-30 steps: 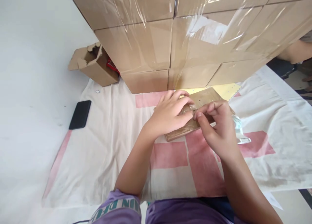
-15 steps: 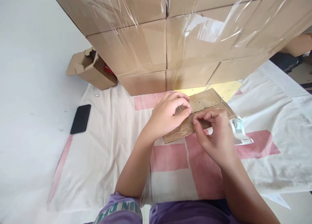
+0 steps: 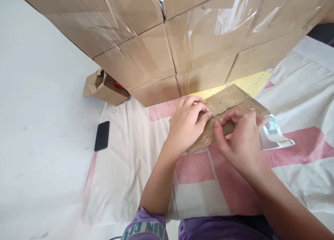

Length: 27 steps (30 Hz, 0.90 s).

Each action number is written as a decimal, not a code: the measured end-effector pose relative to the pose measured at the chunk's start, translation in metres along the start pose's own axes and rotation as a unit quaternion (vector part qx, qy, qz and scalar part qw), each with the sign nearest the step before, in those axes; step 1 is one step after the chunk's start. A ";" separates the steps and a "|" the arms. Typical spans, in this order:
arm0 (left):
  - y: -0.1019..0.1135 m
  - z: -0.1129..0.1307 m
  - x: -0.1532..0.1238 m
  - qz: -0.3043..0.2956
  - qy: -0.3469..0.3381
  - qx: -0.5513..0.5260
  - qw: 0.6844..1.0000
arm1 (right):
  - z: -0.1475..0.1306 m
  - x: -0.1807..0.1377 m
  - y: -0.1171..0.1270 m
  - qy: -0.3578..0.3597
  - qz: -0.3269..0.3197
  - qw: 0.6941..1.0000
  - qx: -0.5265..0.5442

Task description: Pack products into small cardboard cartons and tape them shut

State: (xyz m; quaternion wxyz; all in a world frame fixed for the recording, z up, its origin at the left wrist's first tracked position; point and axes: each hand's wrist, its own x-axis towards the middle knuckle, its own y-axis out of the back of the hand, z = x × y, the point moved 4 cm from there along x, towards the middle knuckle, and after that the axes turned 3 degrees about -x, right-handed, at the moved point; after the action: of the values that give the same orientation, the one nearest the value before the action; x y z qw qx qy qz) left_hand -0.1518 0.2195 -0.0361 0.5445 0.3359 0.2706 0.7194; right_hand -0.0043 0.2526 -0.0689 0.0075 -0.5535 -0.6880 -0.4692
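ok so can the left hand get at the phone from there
Probably yes: only cloth seems to lie between the left hand and the phone, with nothing standing in the way. It is at the flat box now, so it would have to leave that.

Boxes [image 3: 146, 55] wall off far side; dispenser [image 3: 271, 137] crowds right hand [image 3: 242, 135]; free cloth [image 3: 127, 163] stretches between phone [image 3: 102, 135] and left forearm [image 3: 158, 184].

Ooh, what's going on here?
A person is working with both hands at a flat piece of brown cardboard on a cloth. The left hand lies over its edge. The right hand is bunched over it; I can't tell whether it's pinching anything. Wrapped boxes stand behind.
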 end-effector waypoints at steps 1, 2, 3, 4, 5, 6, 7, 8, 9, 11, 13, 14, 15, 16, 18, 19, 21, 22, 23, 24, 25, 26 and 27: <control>-0.001 0.000 0.000 0.001 -0.001 0.008 1.000 | 0.000 0.000 0.000 -0.004 -0.004 1.000 0.000; -0.001 0.001 0.000 0.004 -0.004 0.014 1.000 | 0.000 0.000 -0.001 -0.005 -0.006 1.000 0.000; -0.002 0.001 0.000 0.008 -0.007 0.016 1.000 | 0.001 -0.001 -0.001 -0.004 -0.006 1.000 -0.001; -0.003 0.002 0.001 0.012 -0.011 0.017 1.000 | 0.001 -0.001 0.000 0.001 -0.004 1.000 -0.003; -0.004 0.002 0.001 0.016 -0.014 0.017 1.000 | 0.001 -0.001 0.000 0.007 -0.002 1.000 -0.008; -0.005 0.002 0.001 0.021 -0.016 0.016 1.000 | 0.001 -0.001 0.001 0.014 0.002 1.000 -0.014; -0.006 0.002 0.001 0.024 -0.016 0.016 0.999 | 0.002 -0.001 0.002 0.020 0.007 1.000 -0.020; -0.007 0.001 0.002 0.027 -0.016 0.015 0.999 | 0.002 -0.002 0.003 0.023 0.013 0.999 -0.023; -0.009 0.001 0.002 0.029 -0.015 0.014 0.999 | 0.003 -0.002 0.004 0.021 0.021 0.999 -0.023; -0.010 -0.001 0.002 0.035 -0.012 0.010 0.999 | 0.005 -0.002 0.007 0.005 0.033 0.999 -0.010; -0.011 -0.003 0.001 0.039 -0.006 0.003 0.999 | 0.007 -0.002 0.010 -0.018 0.039 0.999 0.010; -0.011 -0.003 0.001 0.041 -0.001 -0.002 0.999 | 0.008 -0.002 0.011 -0.026 0.039 0.999 0.021; -0.011 -0.004 0.000 0.041 0.004 -0.007 0.999 | 0.008 -0.003 0.012 -0.030 0.038 0.998 0.033; -0.011 -0.005 0.000 0.041 0.007 -0.011 0.999 | 0.007 -0.003 0.013 -0.031 0.039 0.998 0.043; -0.010 -0.005 0.000 0.037 0.011 -0.015 0.999 | 0.007 -0.003 0.014 -0.022 0.041 0.997 0.067; -0.009 -0.006 0.000 0.035 0.012 -0.019 0.999 | 0.008 -0.003 0.015 -0.017 0.049 0.996 0.076; -0.008 -0.007 0.001 0.025 0.009 -0.041 0.999 | 0.014 0.000 0.018 -0.018 0.082 0.994 0.075; -0.007 -0.008 0.001 0.015 0.007 -0.056 0.998 | 0.020 0.002 0.020 -0.026 0.105 0.992 0.065; -0.006 -0.008 0.002 0.003 0.006 -0.074 0.997 | 0.027 0.004 0.022 -0.039 0.126 0.990 0.053; -0.004 -0.008 0.003 -0.011 0.007 -0.093 0.996 | 0.035 0.007 0.023 -0.054 0.137 0.988 0.048; -0.002 -0.007 0.005 -0.028 0.012 -0.111 0.993 | 0.044 0.010 0.023 -0.066 0.135 0.987 0.054; 0.000 -0.006 0.006 -0.045 0.023 -0.129 0.990 | 0.052 0.014 0.021 -0.076 0.121 0.987 0.073; 0.003 -0.003 0.007 -0.059 0.038 -0.147 0.987 | 0.060 0.017 0.019 -0.084 0.101 0.986 0.098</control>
State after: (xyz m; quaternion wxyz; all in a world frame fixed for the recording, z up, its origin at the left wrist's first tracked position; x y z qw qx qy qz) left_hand -0.1575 0.2252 -0.0348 0.6191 0.2079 0.2017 0.7299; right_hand 0.0339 0.3032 -0.0816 0.0516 -0.6545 -0.6692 -0.3480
